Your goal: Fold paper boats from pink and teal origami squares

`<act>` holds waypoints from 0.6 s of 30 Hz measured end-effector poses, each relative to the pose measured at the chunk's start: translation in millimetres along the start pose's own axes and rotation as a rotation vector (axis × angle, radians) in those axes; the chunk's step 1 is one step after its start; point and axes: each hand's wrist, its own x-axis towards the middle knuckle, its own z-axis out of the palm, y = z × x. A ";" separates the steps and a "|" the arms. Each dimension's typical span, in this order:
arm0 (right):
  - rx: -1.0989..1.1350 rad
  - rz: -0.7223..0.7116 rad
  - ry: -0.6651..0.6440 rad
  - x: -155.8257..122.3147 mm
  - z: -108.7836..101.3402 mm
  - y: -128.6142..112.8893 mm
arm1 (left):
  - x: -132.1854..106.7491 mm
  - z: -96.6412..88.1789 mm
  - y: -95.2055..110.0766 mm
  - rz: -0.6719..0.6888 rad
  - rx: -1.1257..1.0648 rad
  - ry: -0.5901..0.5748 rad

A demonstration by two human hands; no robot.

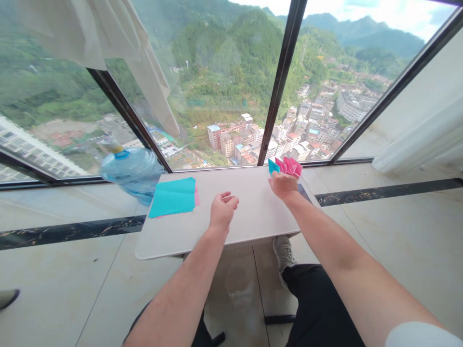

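Observation:
My right hand (pixel 284 184) is at the far right corner of the small white table (pixel 249 212). Its fingers are closed on a blue folded paper piece (pixel 273 166). Pink folded paper pieces (pixel 290 166) stand close behind that hand, partly hidden by it. My left hand (pixel 223 209) is over the middle of the table with loosely curled fingers, a little apart, and nothing shows between them. To its left lies a stack of blue paper sheets (pixel 174 196), with the edge of a pink sheet (pixel 197 196) sticking out.
A large blue water bottle (pixel 133 171) lies beside the table's left end. Black-framed windows (pixel 278 77) rise behind the table. A dark flat thing (pixel 304 193) is partly hidden by my right wrist. My shoe (pixel 284 253) is at the table's front edge.

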 end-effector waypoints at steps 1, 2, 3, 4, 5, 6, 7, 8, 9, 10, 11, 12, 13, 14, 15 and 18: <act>0.030 0.011 0.053 -6.4 -2.0 -7.1 | 3.6 -3.8 2.2 0.025 0.047 0.006; 0.065 0.020 0.091 -14.4 -4.2 -15.8 | 8.5 -9.6 5.1 0.063 0.134 0.010; 0.104 0.034 0.125 -23.9 -7.0 -25.8 | 14.6 -17.6 8.7 0.133 0.263 0.037; 0.149 0.040 0.146 -34.5 -10.3 -36.5 | 21.4 -27.5 12.3 0.220 0.419 0.088; 0.202 0.030 0.160 -45.9 -14.1 -47.6 | 28.4 -39.2 15.6 0.297 0.575 0.144; 0.260 0.010 0.167 -57.7 -18.3 -58.4 | 35.1 -51.9 18.0 0.363 0.714 0.206; 0.316 -0.013 0.165 -69.1 -22.7 -68.6 | 41.1 -64.8 19.1 0.412 0.844 0.262; 0.365 -0.038 0.156 -79.6 -26.7 -77.8 | 46.0 -77.2 18.7 0.441 0.960 0.315; 0.404 -0.063 0.144 -88.9 -30.0 -85.7 | 49.7 -88.3 17.1 0.445 1.055 0.354; 0.431 -0.082 0.134 -96.5 -32.4 -92.4 | 52.3 -97.6 14.4 0.421 1.129 0.379; 0.450 -0.101 0.125 -102.4 -33.5 -98.0 | 54.0 -104.8 11.0 0.374 1.192 0.389; 0.462 -0.113 0.116 -106.6 -33.5 -102.5 | 55.0 -109.9 7.5 0.313 1.243 0.393; 0.469 -0.124 0.103 -109.5 -32.3 -106.3 | 55.7 -113.0 4.2 0.272 1.279 0.388; 0.470 -0.132 0.092 -111.3 -30.4 -109.6 | 56.2 -114.4 1.5 0.256 1.294 0.389; 0.468 -0.142 0.078 -112.4 -28.1 -112.4 | 56.7 -114.5 -0.5 0.258 1.294 0.400; 0.456 -0.181 0.032 -115.0 -22.4 -119.0 | 58.4 -111.1 -1.3 0.267 1.287 0.436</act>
